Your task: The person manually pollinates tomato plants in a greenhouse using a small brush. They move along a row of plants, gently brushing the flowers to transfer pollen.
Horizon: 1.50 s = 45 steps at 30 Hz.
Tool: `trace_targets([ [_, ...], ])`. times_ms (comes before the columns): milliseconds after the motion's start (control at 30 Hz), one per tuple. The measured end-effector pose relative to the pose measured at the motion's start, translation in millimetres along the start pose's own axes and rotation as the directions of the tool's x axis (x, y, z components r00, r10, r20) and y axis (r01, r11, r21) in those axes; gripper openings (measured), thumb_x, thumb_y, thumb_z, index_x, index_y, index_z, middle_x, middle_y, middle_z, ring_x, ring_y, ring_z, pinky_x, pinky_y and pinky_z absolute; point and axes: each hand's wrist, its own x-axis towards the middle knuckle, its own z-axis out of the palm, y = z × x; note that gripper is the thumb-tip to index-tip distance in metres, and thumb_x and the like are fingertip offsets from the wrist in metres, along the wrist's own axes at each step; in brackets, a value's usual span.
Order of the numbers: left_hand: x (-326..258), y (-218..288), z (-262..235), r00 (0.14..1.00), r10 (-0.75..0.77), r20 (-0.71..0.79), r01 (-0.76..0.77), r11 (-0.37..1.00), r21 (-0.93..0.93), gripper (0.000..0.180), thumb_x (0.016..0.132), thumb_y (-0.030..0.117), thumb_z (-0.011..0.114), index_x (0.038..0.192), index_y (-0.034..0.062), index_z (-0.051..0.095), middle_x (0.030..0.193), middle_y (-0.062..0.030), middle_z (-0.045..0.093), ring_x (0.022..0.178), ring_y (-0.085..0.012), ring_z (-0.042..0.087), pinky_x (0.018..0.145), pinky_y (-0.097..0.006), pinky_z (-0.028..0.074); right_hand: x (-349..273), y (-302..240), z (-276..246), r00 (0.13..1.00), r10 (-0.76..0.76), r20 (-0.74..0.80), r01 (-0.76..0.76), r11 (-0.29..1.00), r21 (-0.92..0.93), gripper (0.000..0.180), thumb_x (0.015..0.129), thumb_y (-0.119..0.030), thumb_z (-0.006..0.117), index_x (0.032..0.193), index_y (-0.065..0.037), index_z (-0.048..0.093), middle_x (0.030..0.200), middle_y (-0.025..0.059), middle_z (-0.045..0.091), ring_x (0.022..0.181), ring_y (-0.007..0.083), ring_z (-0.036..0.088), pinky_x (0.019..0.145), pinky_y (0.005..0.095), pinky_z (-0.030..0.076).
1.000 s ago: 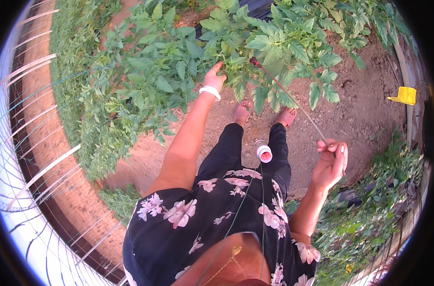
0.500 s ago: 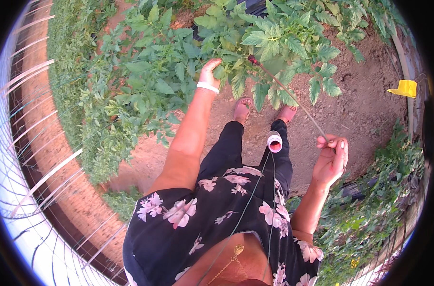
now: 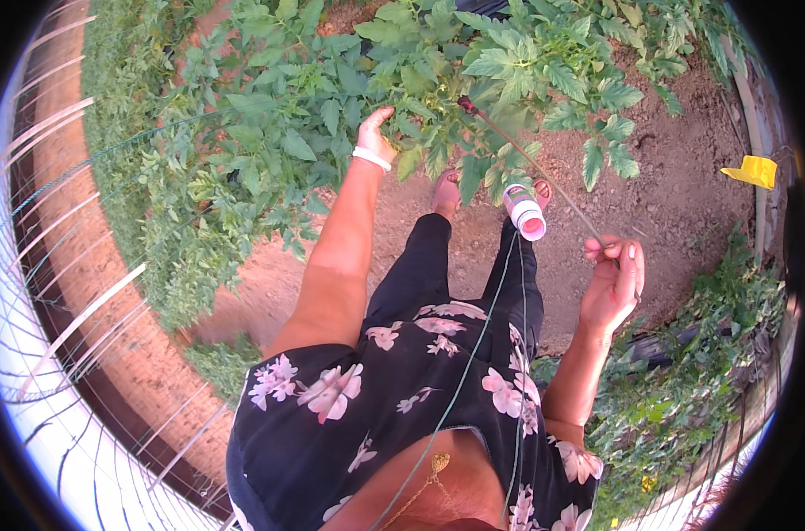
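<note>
My right hand [image 3: 613, 281] pinches the near end of a thin stick [image 3: 544, 170]. The stick slants away to the far left, and its dark red tip [image 3: 466, 104] is close to the flowers and leaves of a tomato plant [image 3: 517, 71]. Beside the foliage, my left hand [image 3: 375, 138] has a finger stretched out, while leaves hide part of its other fingers. A white band circles that wrist. An open-mouthed white bottle [image 3: 524, 212], pinkish inside, hangs from a green cord [image 3: 473, 354] in front of my legs.
Rows of leafy plants [image 3: 181, 177] run along the left. Reddish soil [image 3: 677, 168] lies by my sandals. A yellow tag [image 3: 751, 172] hangs at the right by a pale pole [image 3: 746, 97]. More plants [image 3: 668, 416] grow at the lower right, and strings stretch across the left.
My left hand has shifted slightly left and up. The hanging bottle has swung away from me and to the right. The stick's tip stays near the same leaves.
</note>
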Motion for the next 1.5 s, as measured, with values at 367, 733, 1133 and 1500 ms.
trace_targets([
  [367, -6, 4, 9, 0.998, -0.021, -0.054, 0.023, 0.999, 0.047, 0.023, 0.084, 0.019, 0.064, 0.106, 0.0110, 0.060, 0.111, -0.0100, 0.063, 0.103, -0.0302, 0.061, 0.091, -0.050, 0.049, 33, 33, 61, 0.969, 0.075, 0.237, -0.023, 0.977, -0.213, 0.025, 0.101, -0.019, 0.048, 0.089, -0.002, 0.061, 0.091, 0.0077, 0.066, 0.079, 0.0121, 0.060, 0.073, 0.0259, 0.047],
  [733, -5, 4, 3, 0.999, -0.003, -0.041, 0.006, 0.998, 0.065, 0.022, 0.084, 0.019, 0.064, 0.104, 0.0099, 0.064, 0.107, -0.0081, 0.066, 0.101, -0.0270, 0.062, 0.089, -0.047, 0.049, 41, 63, 91, 0.952, 0.077, 0.295, 0.026, 0.943, -0.331, 0.025, 0.101, -0.018, 0.048, 0.091, 0.001, 0.060, 0.092, 0.0093, 0.067, 0.081, 0.0140, 0.061, 0.078, 0.0284, 0.049],
  [1133, -3, 3, -2, 0.997, 0.025, -0.070, -0.019, 0.996, 0.086, 0.024, 0.082, 0.020, 0.068, 0.104, 0.0115, 0.063, 0.108, -0.0062, 0.063, 0.101, -0.0272, 0.059, 0.089, -0.046, 0.047, 32, 46, 77, 0.990, 0.059, 0.129, -0.016, 0.950, -0.312, 0.027, 0.102, -0.021, 0.045, 0.090, 0.000, 0.058, 0.096, 0.0106, 0.065, 0.080, 0.0138, 0.059, 0.067, 0.0251, 0.050],
  [1500, -9, 5, 5, 0.995, 0.024, -0.093, -0.014, 0.994, 0.111, 0.026, 0.081, 0.019, 0.068, 0.105, 0.0110, 0.064, 0.110, -0.0063, 0.063, 0.100, -0.0257, 0.060, 0.088, -0.044, 0.046, 20, 50, 61, 0.982, 0.055, 0.180, -0.005, 0.963, -0.270, 0.027, 0.101, -0.018, 0.044, 0.086, 0.001, 0.056, 0.092, 0.0134, 0.065, 0.081, 0.0195, 0.062, 0.078, 0.0330, 0.048],
])
